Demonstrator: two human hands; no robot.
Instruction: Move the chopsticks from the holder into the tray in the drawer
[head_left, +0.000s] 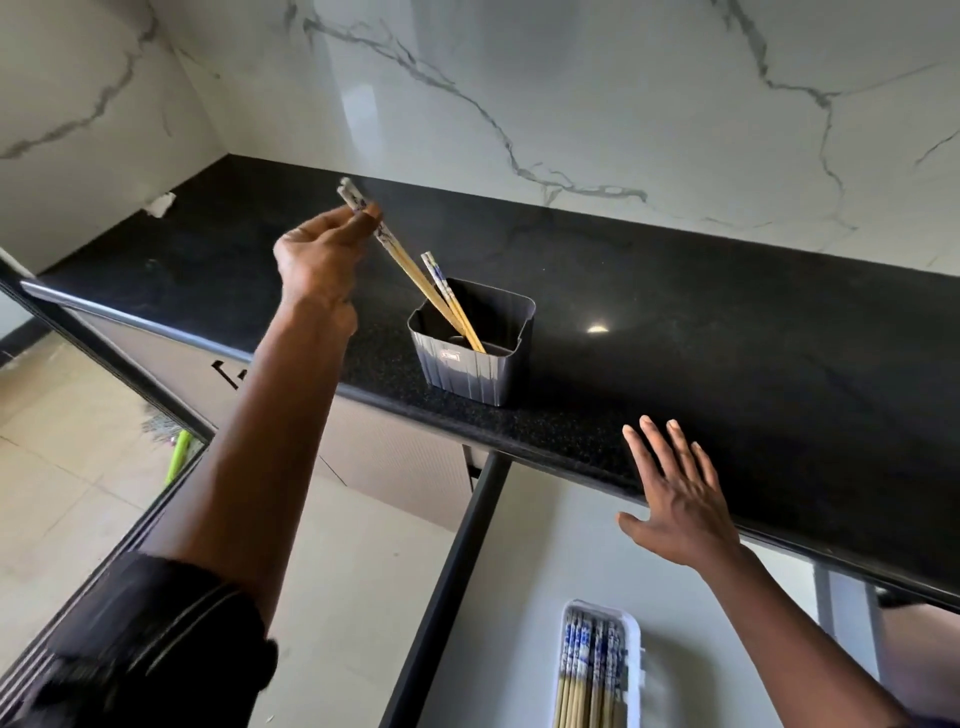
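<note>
A dark grey ribbed holder (470, 369) stands near the front edge of the black countertop (727, 322). My left hand (322, 254) pinches the patterned tops of a pair of wooden chopsticks (410, 273) whose tips still reach into the holder. Another pair of chopsticks (449, 299) leans inside the holder. My right hand (675, 499) hovers with fingers spread over the counter's front edge, holding nothing. Below, in the open drawer (519, 571), a white tray (631, 649) holds several blue-and-white chopsticks (589, 670).
A marble-patterned wall (571, 104) backs the counter. The drawer's black side rail (452, 587) runs diagonally below the holder. A tiled floor (78, 493) and a green-handled broom (176, 457) lie at the lower left. A scrap of paper (161, 203) sits in the far left corner.
</note>
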